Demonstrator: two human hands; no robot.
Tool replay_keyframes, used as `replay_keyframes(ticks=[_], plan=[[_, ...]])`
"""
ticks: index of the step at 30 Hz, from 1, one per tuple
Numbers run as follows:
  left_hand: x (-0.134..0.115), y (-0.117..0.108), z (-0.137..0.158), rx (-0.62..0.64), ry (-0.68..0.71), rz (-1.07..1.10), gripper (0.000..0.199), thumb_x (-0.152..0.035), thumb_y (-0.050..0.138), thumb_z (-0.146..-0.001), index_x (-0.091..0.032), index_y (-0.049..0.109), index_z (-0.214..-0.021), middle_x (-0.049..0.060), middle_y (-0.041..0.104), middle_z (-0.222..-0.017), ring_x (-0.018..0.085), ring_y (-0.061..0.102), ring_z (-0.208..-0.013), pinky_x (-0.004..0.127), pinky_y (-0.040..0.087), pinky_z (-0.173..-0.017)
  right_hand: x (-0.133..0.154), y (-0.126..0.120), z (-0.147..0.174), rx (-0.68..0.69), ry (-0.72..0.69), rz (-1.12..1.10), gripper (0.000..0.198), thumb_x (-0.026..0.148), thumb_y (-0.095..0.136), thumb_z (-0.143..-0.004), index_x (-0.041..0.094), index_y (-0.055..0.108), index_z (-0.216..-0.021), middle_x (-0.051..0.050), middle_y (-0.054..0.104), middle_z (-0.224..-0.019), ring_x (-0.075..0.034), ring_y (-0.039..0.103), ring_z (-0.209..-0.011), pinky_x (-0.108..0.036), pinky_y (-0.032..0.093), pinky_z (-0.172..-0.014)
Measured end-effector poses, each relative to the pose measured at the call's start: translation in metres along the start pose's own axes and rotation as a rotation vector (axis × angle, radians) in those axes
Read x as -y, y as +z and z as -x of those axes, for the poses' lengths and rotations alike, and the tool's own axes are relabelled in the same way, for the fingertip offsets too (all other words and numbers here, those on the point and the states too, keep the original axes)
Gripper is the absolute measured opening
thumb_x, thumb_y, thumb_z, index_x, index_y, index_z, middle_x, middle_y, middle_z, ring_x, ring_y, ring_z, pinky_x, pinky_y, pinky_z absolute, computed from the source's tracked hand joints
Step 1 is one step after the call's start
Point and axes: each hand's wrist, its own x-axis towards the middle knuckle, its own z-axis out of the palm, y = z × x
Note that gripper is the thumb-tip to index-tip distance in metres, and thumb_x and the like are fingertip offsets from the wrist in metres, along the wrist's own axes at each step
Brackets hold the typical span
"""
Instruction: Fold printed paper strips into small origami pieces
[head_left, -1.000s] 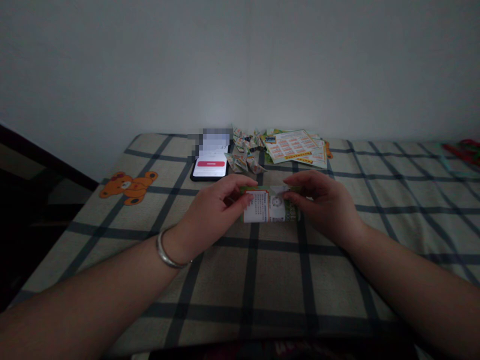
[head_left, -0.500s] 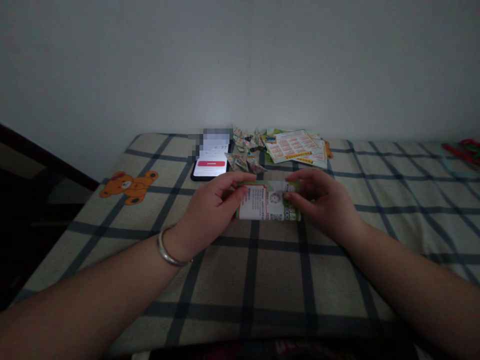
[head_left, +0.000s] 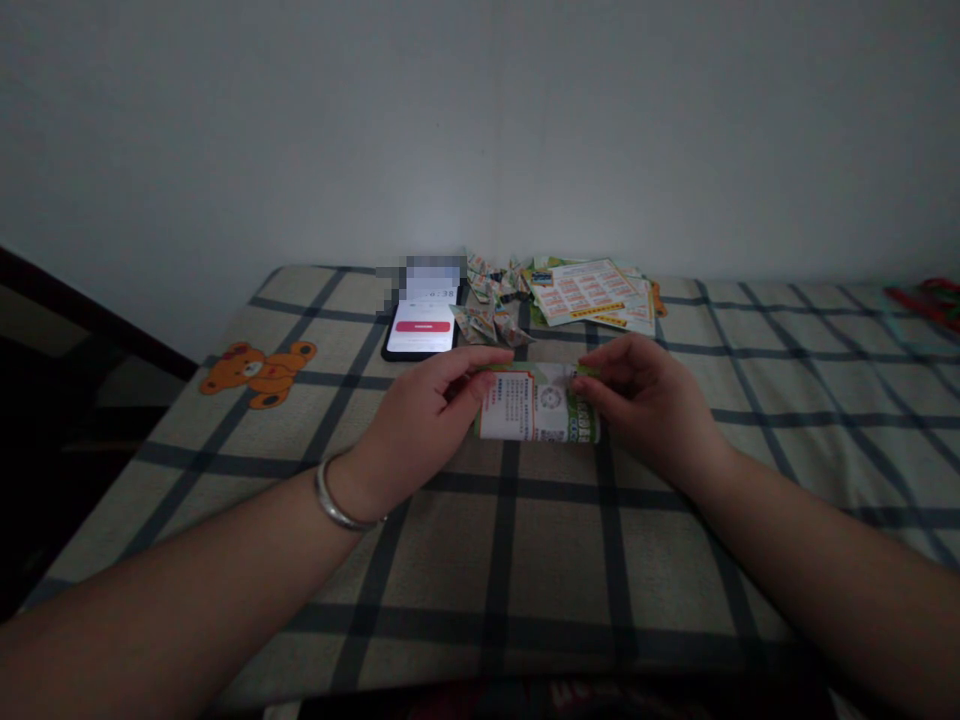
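Between my hands is a printed paper leaflet (head_left: 525, 405), white and green with a red-edged text block, a round mark and a QR code. It looks folded or curled along its lower edge. My left hand (head_left: 427, 405), with a silver bangle on the wrist, pinches the leaflet's left end between thumb and fingers. At the other end, my right hand (head_left: 649, 405) grips the upper right corner the same way. Behind them lie several folded paper pieces (head_left: 491, 325) and a stack of printed leaflets (head_left: 585, 295).
A lit smartphone (head_left: 421, 325) lies left of the folded pieces. The table is covered by a checked cloth (head_left: 555, 560) with an orange bear figure (head_left: 259, 375) at left. A pale wall (head_left: 480, 130) rises behind. Something red and green (head_left: 941, 300) sits at the far right.
My right hand has shifted slightly to the right along the leaflet, uncovering more of its print. My left hand stays nearly still at the other end.
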Motion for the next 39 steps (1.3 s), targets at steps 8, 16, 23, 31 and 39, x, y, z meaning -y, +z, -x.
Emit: replay_keyframes(ticks=[8,16,23,31,39], plan=[[0.006,0.007,-0.003,-0.002,-0.143,0.214,0.026,-0.019,0.053,-0.092,-0.018,0.054,-0.117,0.002,0.071,-0.095,0.013,0.067,-0.077,0.022,0.053,-0.063,-0.009,-0.002,-0.002,-0.013,-0.016,0.109,0.023,0.036,0.073,-0.079,0.023,0.057,-0.089,0.0,0.069,-0.074,-0.014,0.065,-0.062,-0.026,0.05,-0.053],[0.006,0.001,-0.005,0.077,-0.034,-0.069,0.012,-0.023,0.056,-0.091,-0.018,0.065,-0.099,-0.001,0.069,-0.087,0.013,0.062,-0.073,0.025,0.047,-0.064,-0.005,-0.006,-0.004,0.045,-0.048,0.386,0.014,0.028,0.07,-0.081,0.021,0.062,-0.09,0.002,0.066,-0.07,-0.013,0.06,-0.059,-0.025,0.045,-0.051],[0.011,-0.001,-0.008,0.142,0.234,-0.358,0.014,-0.019,0.056,-0.093,-0.017,0.069,-0.096,0.002,0.07,-0.088,0.018,0.062,-0.084,0.031,0.046,-0.076,-0.001,-0.005,-0.006,0.117,-0.066,0.715,0.011,0.028,0.067,-0.083,0.022,0.066,-0.092,-0.001,0.067,-0.078,-0.017,0.06,-0.07,-0.029,0.042,-0.059],[0.014,0.003,-0.01,0.163,0.335,-0.519,0.011,-0.018,0.055,-0.093,-0.016,0.066,-0.093,0.004,0.067,-0.09,0.021,0.06,-0.087,0.034,0.047,-0.078,0.002,-0.005,-0.008,0.147,-0.121,0.901,0.011,0.031,0.068,-0.083,0.022,0.067,-0.091,-0.003,0.065,-0.08,-0.021,0.056,-0.08,-0.032,0.038,-0.066],[0.013,0.004,-0.011,0.232,0.326,-0.626,0.012,-0.016,0.051,-0.095,-0.015,0.063,-0.092,0.006,0.063,-0.092,0.021,0.058,-0.088,0.034,0.048,-0.077,0.001,-0.005,-0.01,0.178,-0.069,0.84,0.01,0.029,0.068,-0.083,0.022,0.066,-0.091,-0.001,0.064,-0.079,-0.018,0.055,-0.074,-0.029,0.037,-0.062]])
